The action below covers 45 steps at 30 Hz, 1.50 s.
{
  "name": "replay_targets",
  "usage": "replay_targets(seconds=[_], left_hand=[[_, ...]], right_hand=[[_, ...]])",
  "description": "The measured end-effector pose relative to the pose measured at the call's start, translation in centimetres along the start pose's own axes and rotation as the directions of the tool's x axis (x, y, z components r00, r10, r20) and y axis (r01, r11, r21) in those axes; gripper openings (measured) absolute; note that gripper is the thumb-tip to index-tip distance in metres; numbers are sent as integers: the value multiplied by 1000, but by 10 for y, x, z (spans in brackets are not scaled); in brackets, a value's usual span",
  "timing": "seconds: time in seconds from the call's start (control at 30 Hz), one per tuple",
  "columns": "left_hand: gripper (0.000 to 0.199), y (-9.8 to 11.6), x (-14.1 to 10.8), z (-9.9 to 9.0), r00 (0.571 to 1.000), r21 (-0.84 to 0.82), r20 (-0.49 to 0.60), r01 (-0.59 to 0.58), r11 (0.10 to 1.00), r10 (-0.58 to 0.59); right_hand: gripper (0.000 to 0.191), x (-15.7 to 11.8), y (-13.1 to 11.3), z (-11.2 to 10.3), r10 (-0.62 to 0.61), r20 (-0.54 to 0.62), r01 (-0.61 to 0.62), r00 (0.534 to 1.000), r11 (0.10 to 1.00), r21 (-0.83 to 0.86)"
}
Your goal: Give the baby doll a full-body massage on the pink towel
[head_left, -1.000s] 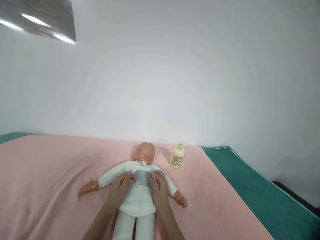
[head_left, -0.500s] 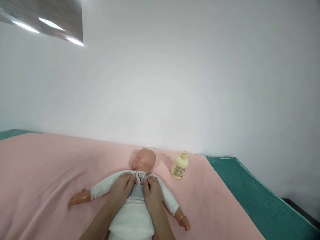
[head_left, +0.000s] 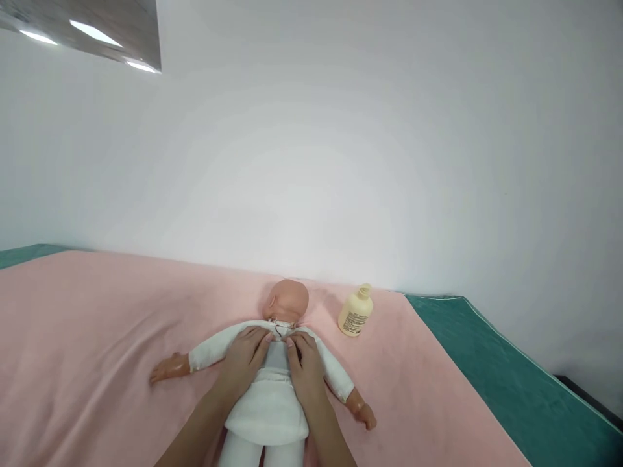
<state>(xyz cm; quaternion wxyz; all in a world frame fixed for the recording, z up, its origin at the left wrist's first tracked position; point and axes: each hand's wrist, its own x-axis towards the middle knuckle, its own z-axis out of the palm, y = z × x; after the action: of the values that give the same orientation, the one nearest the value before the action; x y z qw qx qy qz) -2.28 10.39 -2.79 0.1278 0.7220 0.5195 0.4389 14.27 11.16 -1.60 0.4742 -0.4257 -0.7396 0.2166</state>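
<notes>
A baby doll in a white cloth body lies on a pink sheet, its bald head towards the wall and its arms spread out. A grey patch shows across its torso. My left hand rests on the doll's upper left side, fingers laid along the cloth and thumb near the middle. On the upper right side lies my right hand, its fingers somewhat bent and its thumb pointing up towards the neck. A small dark curved mark shows between the two thumbs. Neither hand holds anything that I can see.
A pale yellow pump bottle stands to the right of the doll's head. The pink sheet has creases at the left and lies over a green cover. Behind rises a white wall.
The view has tilted down slightly, so more of the doll's legs shows. My left fingers look flatter on the cloth, and my right thumb sits a little further from the middle.
</notes>
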Motion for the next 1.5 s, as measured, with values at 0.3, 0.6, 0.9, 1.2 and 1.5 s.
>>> replay_targets(seconds=[0.3,0.6,0.9,1.2,1.5], left_hand=[[37,-1,-2,1,999,-10,-32,-12,1000,11],[37,-1,-1,3,999,-15,-9,39,999,-39],[33,16,-15,-13,998,-196,-26,52,979,-58],[33,47,-45,-47,957,-401,263,-10,916,125],[35,43,-47,-38,883,-221,461,18,975,88]], right_hand=[[23,-3,0,-1,-24,-9,24,1000,1000,-5],[22,-2,7,3,9,54,-7,998,1000,-25],[25,-18,-4,-12,-16,-81,25,997,994,111],[33,-66,-22,-28,-106,29,99,994,981,164],[30,-68,-17,-21,-110,190,70,976,977,203]])
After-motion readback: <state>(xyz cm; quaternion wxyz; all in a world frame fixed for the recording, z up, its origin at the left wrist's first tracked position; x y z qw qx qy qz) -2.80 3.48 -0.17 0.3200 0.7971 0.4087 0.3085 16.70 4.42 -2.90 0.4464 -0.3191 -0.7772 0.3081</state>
